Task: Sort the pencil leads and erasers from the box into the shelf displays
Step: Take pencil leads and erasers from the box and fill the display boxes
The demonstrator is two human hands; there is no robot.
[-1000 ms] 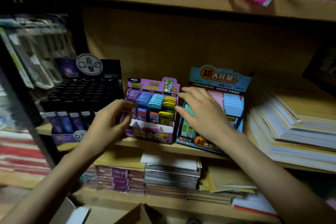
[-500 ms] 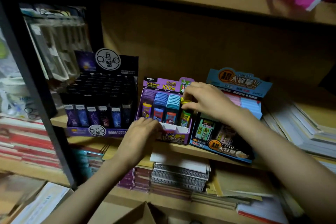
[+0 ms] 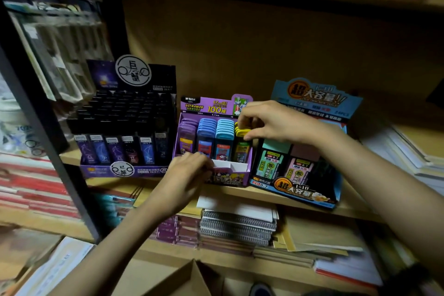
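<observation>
Here, head view: the right hand (image 3: pixel 271 122) reaches over the rightmost column of the purple cardboard display tray (image 3: pixel 206 106), thumb and fingertips pinching a yellow-capped plastic pencil-lead case (image 3: pixel 242 131) among the other yellow caps. The left hand (image 3: pixel 187 175) curls its fingers over the tray's white front lip, steadying it on the wooden shelf (image 3: pixel 264 193). Step, as I read it: seating this case in the yellow row. Next move calls for pressing it level with its neighbours, then letting go. The case stands near upright, long axis roughly vertical and leaning back a little, cap up, label outward.
</observation>
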